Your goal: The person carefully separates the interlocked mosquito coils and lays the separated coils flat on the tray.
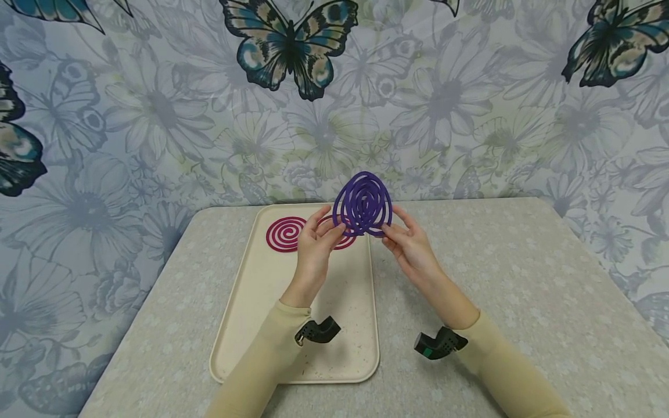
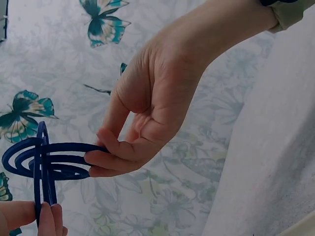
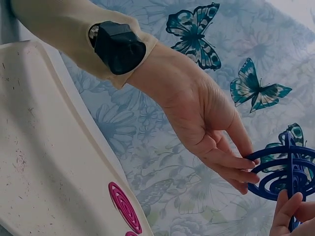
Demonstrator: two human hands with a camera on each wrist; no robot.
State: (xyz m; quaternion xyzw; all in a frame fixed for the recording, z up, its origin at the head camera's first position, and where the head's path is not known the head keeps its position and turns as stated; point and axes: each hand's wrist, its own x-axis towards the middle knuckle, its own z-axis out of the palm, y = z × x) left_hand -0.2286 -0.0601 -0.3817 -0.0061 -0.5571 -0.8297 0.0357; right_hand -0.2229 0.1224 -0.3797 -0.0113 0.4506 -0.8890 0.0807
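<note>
Both hands hold up a purple piece of crossed spiral loops (image 1: 364, 200), raised over the far end of the tray. Its lower left edge is pinched by the left hand (image 1: 313, 249), and its lower right edge by the right hand (image 1: 415, 252). In the left wrist view the left hand (image 2: 157, 103) grips the ends of the loops (image 2: 64, 160), which look dark blue there. The right wrist view shows the fingertips of the right hand (image 3: 202, 118) on the outer loops (image 3: 275, 152); the loops cross one another at an angle.
A cream tray (image 1: 272, 325) with small dark specks lies on the grey patterned table (image 1: 522, 290). Flat on its far end are a pink spiral (image 1: 284, 234) and a second pink spiral (image 1: 345, 242), partly hidden by the left hand and the purple piece. Behind hangs butterfly-patterned cloth (image 1: 444, 116).
</note>
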